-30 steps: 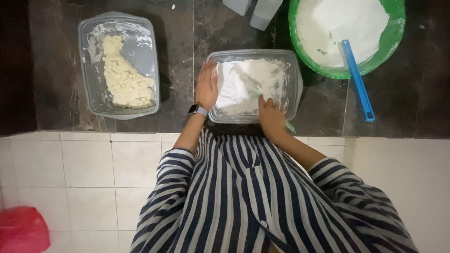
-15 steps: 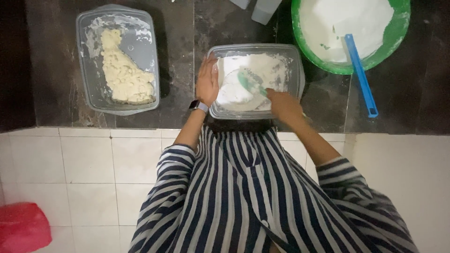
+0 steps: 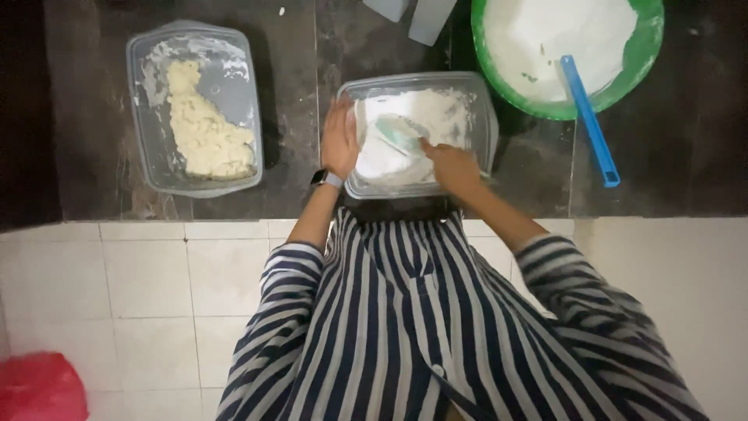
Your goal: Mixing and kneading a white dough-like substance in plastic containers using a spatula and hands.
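A clear plastic tub [image 3: 483, 105] of white flour stands on the dark counter in front of me. My left hand [image 3: 340, 140] lies flat against the tub's left wall, a watch on its wrist. Inside the tub, my right hand [image 3: 450, 165] grips a pale green scoop [image 3: 399, 131] that rests in the flour. My striped sleeves fill the lower view.
A second clear tub [image 3: 148, 109] with a lump of yellowish dough sits to the left. A green bowl [image 3: 647, 58] of white flour with a blue-handled utensil [image 3: 590, 121] stands at the back right. Two grey containers [image 3: 425, 15] are behind. White tiles and a red bag [image 3: 35, 388] lie below.
My right hand has moved from the tub's front rim into the flour, and the green scoop now shows in it. The left hand stays on the tub's side.
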